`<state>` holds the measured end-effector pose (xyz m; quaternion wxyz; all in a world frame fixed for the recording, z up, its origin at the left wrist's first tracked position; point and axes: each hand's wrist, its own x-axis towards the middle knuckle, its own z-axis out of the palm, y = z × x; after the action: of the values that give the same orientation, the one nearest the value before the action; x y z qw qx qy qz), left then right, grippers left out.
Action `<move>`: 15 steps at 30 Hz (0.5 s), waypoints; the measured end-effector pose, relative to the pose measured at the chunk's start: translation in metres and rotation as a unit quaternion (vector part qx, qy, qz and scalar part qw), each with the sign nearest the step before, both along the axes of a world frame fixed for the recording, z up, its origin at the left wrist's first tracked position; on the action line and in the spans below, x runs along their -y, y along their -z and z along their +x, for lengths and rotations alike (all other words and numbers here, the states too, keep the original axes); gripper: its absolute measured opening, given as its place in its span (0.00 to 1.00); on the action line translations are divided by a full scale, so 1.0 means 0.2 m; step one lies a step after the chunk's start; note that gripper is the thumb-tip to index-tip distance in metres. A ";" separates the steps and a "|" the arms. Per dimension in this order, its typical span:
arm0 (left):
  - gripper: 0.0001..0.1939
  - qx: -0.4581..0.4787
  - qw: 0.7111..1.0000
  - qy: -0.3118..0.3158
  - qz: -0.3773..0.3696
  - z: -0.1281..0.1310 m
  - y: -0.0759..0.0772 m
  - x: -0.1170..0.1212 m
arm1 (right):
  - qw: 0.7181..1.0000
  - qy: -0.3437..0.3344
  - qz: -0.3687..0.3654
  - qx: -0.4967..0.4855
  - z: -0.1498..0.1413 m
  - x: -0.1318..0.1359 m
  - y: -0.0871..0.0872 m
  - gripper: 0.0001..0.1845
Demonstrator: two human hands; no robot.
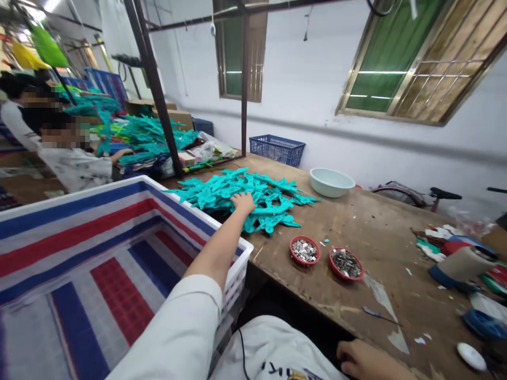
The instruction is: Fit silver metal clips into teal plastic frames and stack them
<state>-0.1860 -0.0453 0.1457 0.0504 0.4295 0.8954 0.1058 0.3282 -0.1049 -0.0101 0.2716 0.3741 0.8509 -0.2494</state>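
My left hand point(243, 201) reaches across the basket's corner and rests on a pile of flat turquoise plastic pieces point(273, 207) on the table. Its fingers look slightly spread over the pieces, and no single piece is plainly gripped. Down by the table's front edge, my right hand point(358, 359) lies close to my body with its fingers curled in. Nothing shows in it. Between the hands stand two small red bowls: one holds shiny metal bits point(304, 250), the other darker metal bits point(346, 263).
A large white basket point(247, 248) lined with striped cloth stands at my left. On the brown table point(285, 295) are a pale basin point(331, 182), a blue basket point(277, 150), a thin tool point(380, 315) and a cone-shaped spool point(463, 266). Co-workers point(75, 163) sit at far left beside more turquoise pieces.
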 end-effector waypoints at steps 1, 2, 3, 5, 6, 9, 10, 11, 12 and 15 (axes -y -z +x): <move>0.39 -0.007 1.000 -0.003 -0.012 -0.03 0.04 0.00 | 1.000 0.010 0.001 -0.009 0.00 -0.03 0.00 0.24; 0.37 -0.017 1.000 -0.002 -0.021 -0.06 0.06 0.00 | 1.000 0.020 0.004 -0.022 0.01 -0.06 -0.01 0.26; 0.36 -0.028 0.999 0.003 -0.025 -0.09 0.08 -0.01 | 0.999 0.028 0.002 -0.036 0.02 -0.07 -0.02 0.28; 0.36 -0.055 0.998 0.011 -0.025 -0.18 0.05 -0.04 | 0.997 0.038 -0.014 -0.066 0.05 -0.09 -0.04 0.29; 0.36 -0.070 0.997 0.011 -0.021 -0.23 0.02 -0.06 | 0.996 0.040 -0.027 -0.074 0.07 -0.09 -0.04 0.30; 0.37 -0.111 0.994 -0.015 -0.016 -0.48 -0.13 -0.05 | 0.996 0.038 -0.052 -0.062 0.10 -0.10 -0.01 0.32; 0.37 -0.116 0.992 -0.031 -0.023 -0.57 -0.18 -0.04 | 0.996 0.039 -0.053 -0.060 0.10 -0.10 0.00 0.32; 0.37 -0.115 0.992 -0.044 -0.037 -0.65 -0.22 -0.02 | 0.996 0.042 -0.056 -0.062 0.10 -0.10 0.01 0.32; 0.37 -0.113 0.991 -0.056 -0.052 -0.72 -0.25 0.01 | 0.995 0.048 -0.059 -0.065 0.10 -0.10 0.02 0.32; 0.38 -0.105 0.988 -0.058 -0.098 -0.85 -0.23 0.03 | 0.990 0.070 -0.090 -0.079 0.09 -0.09 0.01 0.35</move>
<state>-0.3567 -0.0521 0.1925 -0.0080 0.3787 0.9252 -0.0251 0.3465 -0.0869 -0.0126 0.2183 0.3860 0.8156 -0.3717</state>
